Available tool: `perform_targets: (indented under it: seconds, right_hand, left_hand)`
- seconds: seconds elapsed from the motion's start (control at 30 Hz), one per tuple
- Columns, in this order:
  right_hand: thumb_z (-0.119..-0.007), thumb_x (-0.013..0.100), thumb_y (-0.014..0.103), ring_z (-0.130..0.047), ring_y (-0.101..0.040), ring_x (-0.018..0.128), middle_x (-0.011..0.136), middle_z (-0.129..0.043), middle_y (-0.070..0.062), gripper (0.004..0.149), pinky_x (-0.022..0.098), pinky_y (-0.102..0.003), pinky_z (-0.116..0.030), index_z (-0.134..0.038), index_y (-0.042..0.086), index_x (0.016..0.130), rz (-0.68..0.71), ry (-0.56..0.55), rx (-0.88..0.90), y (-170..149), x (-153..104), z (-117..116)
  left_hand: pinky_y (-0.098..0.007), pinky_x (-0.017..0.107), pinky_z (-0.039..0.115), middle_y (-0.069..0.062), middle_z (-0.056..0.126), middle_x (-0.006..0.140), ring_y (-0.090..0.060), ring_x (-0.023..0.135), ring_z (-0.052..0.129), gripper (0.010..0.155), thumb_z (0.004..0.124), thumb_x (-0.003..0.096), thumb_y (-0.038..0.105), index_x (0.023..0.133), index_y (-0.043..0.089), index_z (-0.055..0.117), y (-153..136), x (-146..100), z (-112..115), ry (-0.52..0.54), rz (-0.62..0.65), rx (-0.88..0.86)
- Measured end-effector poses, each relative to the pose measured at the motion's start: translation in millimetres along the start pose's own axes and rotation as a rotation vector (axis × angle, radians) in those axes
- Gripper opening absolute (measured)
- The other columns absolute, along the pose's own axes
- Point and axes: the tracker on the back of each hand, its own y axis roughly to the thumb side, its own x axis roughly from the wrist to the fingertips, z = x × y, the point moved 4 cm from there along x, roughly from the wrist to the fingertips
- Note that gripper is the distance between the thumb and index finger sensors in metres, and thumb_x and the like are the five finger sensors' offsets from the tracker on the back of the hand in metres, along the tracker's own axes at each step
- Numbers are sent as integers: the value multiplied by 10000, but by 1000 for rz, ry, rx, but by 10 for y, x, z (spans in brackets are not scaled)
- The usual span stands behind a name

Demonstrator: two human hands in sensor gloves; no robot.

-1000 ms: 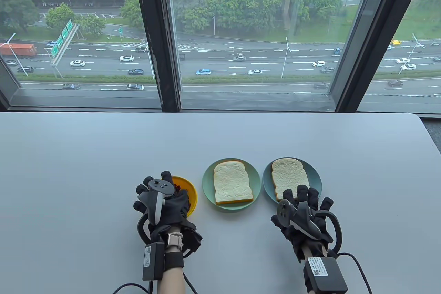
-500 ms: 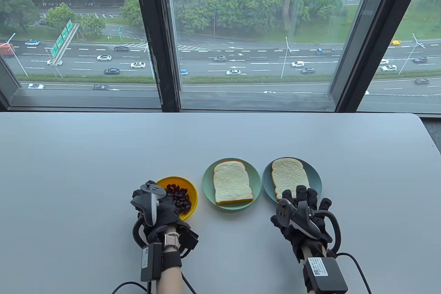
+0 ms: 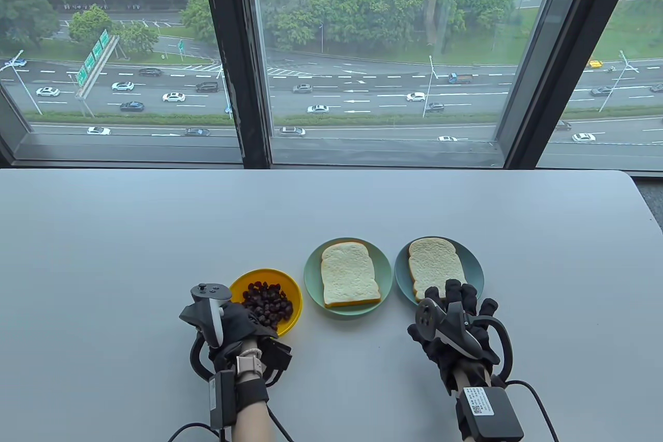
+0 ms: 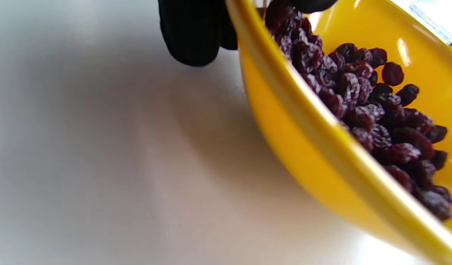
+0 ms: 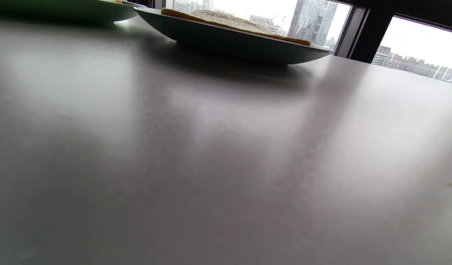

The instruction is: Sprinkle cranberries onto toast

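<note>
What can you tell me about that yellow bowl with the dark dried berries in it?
The round yellow bowl looks like glossy plastic, shallow with a smooth rim. It holds a heap of dark red, wrinkled dried cranberries. It is at the near left of the grey table, left of two green plates with toast. The gloved left hand is at its near-left rim, and the left wrist view shows the bowl tilted.

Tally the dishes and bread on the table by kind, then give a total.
Green plates: 2
Yellow bowl: 1
Toast slices: 2
Total: 5
</note>
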Motion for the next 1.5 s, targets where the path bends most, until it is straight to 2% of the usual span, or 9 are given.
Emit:
perform_targets:
  seconds: [0.07,0.13,0.27,0.37,0.6,0.83,1.07,1.27,1.5]
  right_hand:
    - [-382,371,728,-126,-461,998,1054,-36,-175,832,649,-732,-267,-108,309,1035,0,0,1,0,1,0]
    - [-383,372,727,-128,-461,998,1053,-37,-175,830,650,-730,-269,-112,309,1035,-1,0,3,-1,1,-1]
    - [-386,373,725,-132,-461,997,1053,-41,-176,827,651,-727,-274,-121,308,1036,1,-1,3,-3,2,0]
    - [-387,373,723,-135,-460,998,1054,-43,-175,826,653,-725,-276,-127,306,1037,0,-3,10,-4,4,0]
    - [-389,374,722,-137,-457,999,1054,-45,-175,824,656,-722,-279,-133,307,1038,4,-10,23,-6,11,8]
    - [-390,374,721,-139,-454,1001,1055,-45,-171,822,660,-719,-281,-132,309,1037,3,-12,20,-2,20,10]
    - [-392,375,718,-151,-456,998,1054,-53,-175,821,658,-717,-292,-132,306,1036,-8,-17,23,-60,19,-11]
    - [-395,375,715,-164,-455,998,1053,-63,-176,821,659,-713,-306,-132,303,1034,-16,-17,28,-83,4,-23]
    - [-396,376,714,-177,-452,1000,1054,-67,-176,821,664,-708,-324,-127,302,1033,-22,-23,39,-128,20,8]
  left_hand:
    - [-229,647,805,176,594,988,-23,846,734,602,597,580,465,1089,540,283,-40,41,23,-57,5,-64]
    - [-227,605,838,174,637,951,-18,805,770,580,622,569,463,1081,522,357,-52,51,24,-57,6,-63]
    - [-208,532,897,164,687,904,-27,744,813,553,653,551,459,1053,517,430,-40,56,33,-63,27,-77]
    - [-218,487,929,118,695,886,-81,721,811,530,686,542,435,1028,498,485,-53,79,59,-120,67,-198]
    - [-287,376,979,11,713,818,-204,623,832,539,751,512,353,996,417,523,-111,43,-42,-164,151,-359]
    - [-295,318,987,-26,707,791,-243,574,833,541,749,502,328,985,381,510,-47,-51,-123,-333,304,-490]
    - [-298,291,989,-52,693,770,-255,549,826,547,746,498,316,980,352,490,-42,-261,-95,-485,452,-400]
    - [-293,296,990,-50,682,770,-252,551,821,550,741,500,317,978,357,472,-5,-548,138,-664,551,-295]
    - [-302,280,989,-65,684,761,-263,537,821,550,745,495,306,976,341,479,72,-792,409,-738,623,-205]
